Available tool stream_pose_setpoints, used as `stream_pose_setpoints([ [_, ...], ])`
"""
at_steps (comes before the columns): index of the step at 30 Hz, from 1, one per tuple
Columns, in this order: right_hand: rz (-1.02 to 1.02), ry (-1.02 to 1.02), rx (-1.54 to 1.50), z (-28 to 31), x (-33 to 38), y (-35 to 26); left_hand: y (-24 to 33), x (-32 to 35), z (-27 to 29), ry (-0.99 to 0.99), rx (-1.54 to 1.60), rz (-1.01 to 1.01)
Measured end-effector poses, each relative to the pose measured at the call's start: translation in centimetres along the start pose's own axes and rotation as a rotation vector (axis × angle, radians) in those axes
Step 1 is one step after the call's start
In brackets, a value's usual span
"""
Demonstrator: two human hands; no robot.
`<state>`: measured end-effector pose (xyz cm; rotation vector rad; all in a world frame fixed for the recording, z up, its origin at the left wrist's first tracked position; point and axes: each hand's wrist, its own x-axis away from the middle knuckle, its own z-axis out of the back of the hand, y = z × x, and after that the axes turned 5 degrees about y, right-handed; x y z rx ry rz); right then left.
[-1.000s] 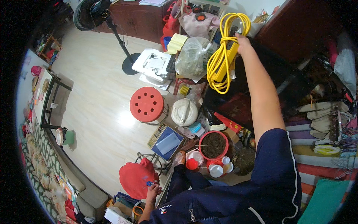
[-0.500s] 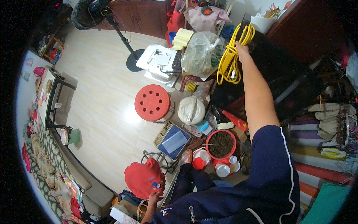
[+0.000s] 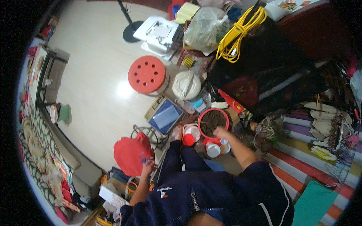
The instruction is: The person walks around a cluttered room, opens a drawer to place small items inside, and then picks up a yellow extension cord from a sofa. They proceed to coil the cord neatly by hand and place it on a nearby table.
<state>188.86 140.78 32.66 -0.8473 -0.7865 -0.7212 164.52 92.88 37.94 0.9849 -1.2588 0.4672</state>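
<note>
My left hand (image 3: 149, 165) grips the edge of a red cloth cap (image 3: 132, 153) with small blue marks on it, at the lower left. Over the near edge of a round pinkish-red pot (image 3: 227, 119) full of dark soil (image 3: 213, 121) is my right hand (image 3: 220, 132); its fingers are blurred and partly hidden. Beside the pot stand white tubs (image 3: 213, 150) and an open container with a red inside (image 3: 188, 140). A bundled yellow extension cord (image 3: 243, 33) lies on the black-covered surface (image 3: 279, 64) at the far right, out of my hands.
A red stool (image 3: 147, 73) with round holes stands beyond a blue-topped box (image 3: 164, 116). Near it are a white lidded pot (image 3: 186, 86) and a clear plastic bag (image 3: 206, 32). Striped cloth (image 3: 286, 162) covers the right side; a sofa (image 3: 85, 165) lies left.
My right hand has let go of the yellow cord and come back toward me, over the soil pot. The cord stays behind. My left hand still holds the red cap; the view has shifted.
</note>
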Motion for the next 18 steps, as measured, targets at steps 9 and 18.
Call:
stream_pose_setpoints([
  [9,0.182,-0.312,-0.317,-19.5,11.2,-0.1,-1.8,3.5,-0.3,0.058,-0.151,0.03],
  [18,-0.205,0.575,-1.231,1.2,11.4,-3.0,-4.1,9.0,-0.8,0.043,-0.252,-0.048],
])
